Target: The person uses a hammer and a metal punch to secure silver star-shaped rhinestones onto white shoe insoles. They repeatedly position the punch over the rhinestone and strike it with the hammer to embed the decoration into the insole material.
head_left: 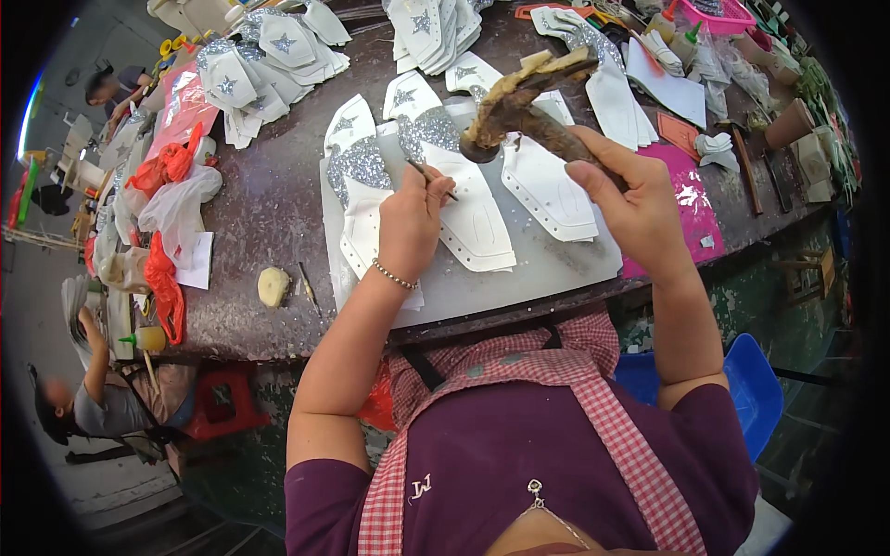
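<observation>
The left hand (411, 222) pinches a thin pen (432, 180) over the white shoe upper (473, 218) on the grey board (519, 278). The right hand (630, 199), fingers wrapped, grips a worn hammer (519, 107) just above the upper's far edge. Bare board lies toward the near edge.

I'm curling my left hand (410, 222) into a pinch, wrist bent down, while my right hand (635, 199) is gripping, raised beside it.

A big dark counter (269, 213) with a worn, scratched top fills the room. A blue plastic chair (756, 385) stands on the right. A small red stool (222, 403) sits low on the grey floor (102, 486). Bright light (28, 116) shines far left.
</observation>
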A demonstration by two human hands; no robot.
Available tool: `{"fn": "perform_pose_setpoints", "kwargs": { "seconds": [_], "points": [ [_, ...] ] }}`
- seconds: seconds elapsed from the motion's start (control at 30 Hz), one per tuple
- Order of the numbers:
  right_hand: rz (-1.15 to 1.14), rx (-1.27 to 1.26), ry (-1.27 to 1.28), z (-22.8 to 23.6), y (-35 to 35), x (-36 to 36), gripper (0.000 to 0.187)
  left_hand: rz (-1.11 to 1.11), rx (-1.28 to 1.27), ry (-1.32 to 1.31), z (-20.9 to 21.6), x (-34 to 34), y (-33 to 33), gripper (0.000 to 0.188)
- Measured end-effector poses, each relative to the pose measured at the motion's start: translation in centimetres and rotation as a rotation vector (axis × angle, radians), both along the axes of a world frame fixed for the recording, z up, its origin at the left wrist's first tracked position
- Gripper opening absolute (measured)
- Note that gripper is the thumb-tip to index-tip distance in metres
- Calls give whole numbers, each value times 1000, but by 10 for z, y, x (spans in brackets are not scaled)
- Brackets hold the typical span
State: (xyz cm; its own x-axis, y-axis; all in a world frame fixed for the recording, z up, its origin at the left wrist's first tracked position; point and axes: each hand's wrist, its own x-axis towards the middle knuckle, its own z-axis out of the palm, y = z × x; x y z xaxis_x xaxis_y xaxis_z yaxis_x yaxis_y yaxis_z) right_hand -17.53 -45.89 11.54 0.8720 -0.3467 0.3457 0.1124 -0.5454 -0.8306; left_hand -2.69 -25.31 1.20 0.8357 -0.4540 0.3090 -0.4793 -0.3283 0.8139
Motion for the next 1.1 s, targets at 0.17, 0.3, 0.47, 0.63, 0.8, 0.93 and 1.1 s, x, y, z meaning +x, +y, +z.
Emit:
{"fn": "perform_pose_setpoints", "kwargs": {
  "seconds": [0.17, 0.3, 0.47, 0.63, 0.8, 0.93, 1.1],
  "points": [
    [-23, -20, 23, -8, -2, -4, 33, -8, 111, -92, 1, -1, 1, 19],
    [-13, -40, 45, -6, -2, -2, 33, -41, 162, -70, 12, -5, 2, 14],
    [100, 273, -250, 21, 7, 1, 34, -111, 167, -139, 11, -7, -2, 11],
    [70, -368, -254, 6, 7, 10, 39, -138, 243, -261, 15, -7, -7, 10],
    [-23, -415, 3, 17, -19, -14, 30, -6, 7, 39, 12, -8, -7, 13],
    [-139, 119, 25, -6, -42, -48, 35, -101, -26, 5, 27, -12, -36, 18],
    [-197, 216, 23, -28, -54, -59, 35, -159, 57, -49, 31, 4, -106, 16]
  ]
}}
